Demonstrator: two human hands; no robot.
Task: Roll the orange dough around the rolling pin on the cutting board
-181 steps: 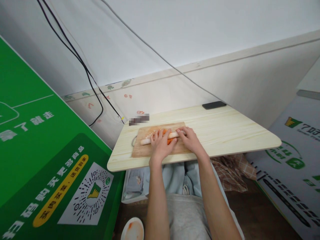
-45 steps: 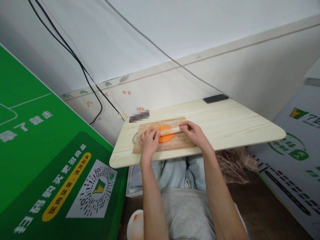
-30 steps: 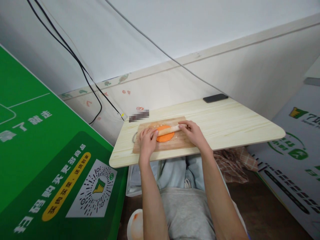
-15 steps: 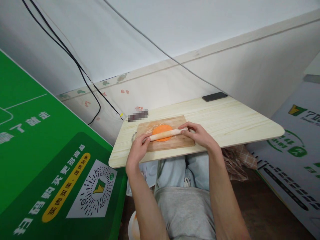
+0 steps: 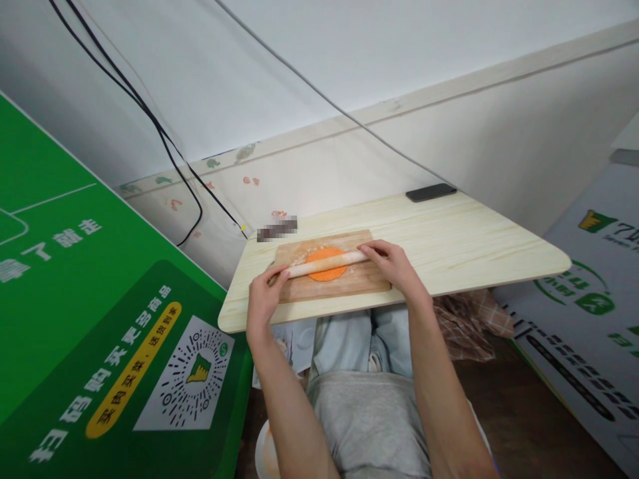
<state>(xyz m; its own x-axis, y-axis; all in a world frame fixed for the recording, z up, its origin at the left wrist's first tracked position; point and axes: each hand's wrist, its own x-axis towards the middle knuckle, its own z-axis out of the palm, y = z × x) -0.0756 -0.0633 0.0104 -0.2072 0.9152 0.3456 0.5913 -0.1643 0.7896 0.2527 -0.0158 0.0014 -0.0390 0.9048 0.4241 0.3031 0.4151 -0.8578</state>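
A pale wooden rolling pin (image 5: 327,264) lies across a flat round of orange dough (image 5: 327,274). The dough rests on a wooden cutting board (image 5: 372,283) dusted with flour. At the pin's left end, my left hand (image 5: 264,293) has its thumb and fingers closed on the wood. My right hand (image 5: 389,261) grips the other end, held a little farther from me, so the pin slants up to the right. The pin hides a strip across the middle of the dough.
The board lies on a light wood-grain table (image 5: 464,233). A black phone (image 5: 430,192) is at its back edge, and a blurred-out item (image 5: 277,228) sits at the back left. A green printed panel (image 5: 124,319) stands to the left; dark cables (image 5: 164,136) hang by the wall.
The rolling pin has shifted to the left and slightly away from me over the dough. Both hands have moved left with it, still gripping its ends.
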